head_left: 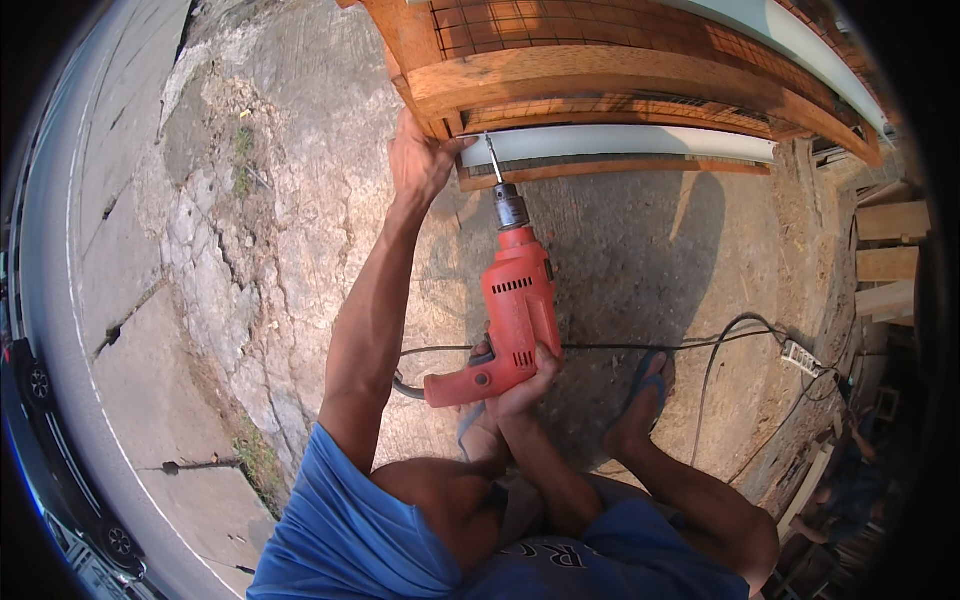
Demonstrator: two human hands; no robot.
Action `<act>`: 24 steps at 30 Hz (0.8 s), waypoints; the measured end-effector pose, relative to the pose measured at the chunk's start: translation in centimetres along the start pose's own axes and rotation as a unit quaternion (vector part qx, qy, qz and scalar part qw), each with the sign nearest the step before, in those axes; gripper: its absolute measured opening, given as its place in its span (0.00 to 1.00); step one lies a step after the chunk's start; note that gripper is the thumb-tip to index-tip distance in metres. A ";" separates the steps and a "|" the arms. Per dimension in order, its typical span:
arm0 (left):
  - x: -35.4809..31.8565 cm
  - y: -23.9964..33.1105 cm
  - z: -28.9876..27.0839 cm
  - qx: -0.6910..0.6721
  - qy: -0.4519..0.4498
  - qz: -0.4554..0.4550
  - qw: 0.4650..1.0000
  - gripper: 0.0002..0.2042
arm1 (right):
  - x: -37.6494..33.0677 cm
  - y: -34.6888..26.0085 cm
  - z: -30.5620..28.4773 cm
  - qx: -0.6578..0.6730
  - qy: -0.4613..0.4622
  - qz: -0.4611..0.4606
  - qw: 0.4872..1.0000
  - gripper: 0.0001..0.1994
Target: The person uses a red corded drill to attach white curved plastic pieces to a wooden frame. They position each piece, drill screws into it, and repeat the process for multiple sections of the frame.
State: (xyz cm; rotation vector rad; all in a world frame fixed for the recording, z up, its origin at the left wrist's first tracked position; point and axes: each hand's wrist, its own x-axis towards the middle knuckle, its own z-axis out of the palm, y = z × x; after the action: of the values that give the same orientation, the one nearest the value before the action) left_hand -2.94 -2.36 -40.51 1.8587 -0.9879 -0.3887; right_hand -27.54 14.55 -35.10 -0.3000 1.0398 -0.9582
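A red electric drill [520,300] with a metal chuck is gripped by its rear handle in my right hand [535,385]. Its bit [493,160] points away from me, and the tip meets the left end of a white strip [620,143]. That strip runs along the near side of a brown wooden frame [600,82] with wire mesh. My left hand [422,165] is closed around the frame's near left corner, its thumb by the strip's end. Some of the left fingers are hidden behind the wood.
A black cable [620,347] crosses the concrete behind the drill toward a white power strip [800,358] at the right. Wooden planks [890,265] lie at the far right. A second white strip [800,40] is on the frame. Dark cars [70,450] line the road at left.
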 end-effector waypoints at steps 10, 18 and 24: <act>0.3 -0.9 0.2 0.009 -0.042 -0.075 0.996 0.35 | 0.5 0.4 -0.3 -0.030 -0.006 -0.004 1.000 0.31; 0.2 -1.1 0.2 0.002 -0.030 -0.046 0.998 0.36 | 1.2 1.2 -1.8 -0.041 -0.006 -0.007 0.999 0.31; 0.3 -1.3 0.3 -0.017 -0.046 -0.053 0.997 0.37 | 1.1 1.4 -1.7 -0.053 0.008 -0.032 0.998 0.30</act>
State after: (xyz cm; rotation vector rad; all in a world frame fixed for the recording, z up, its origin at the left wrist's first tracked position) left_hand -2.28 -2.50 -41.75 1.8804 -0.9399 -0.5553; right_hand -28.06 14.84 -37.48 -0.4150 1.1030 -0.9658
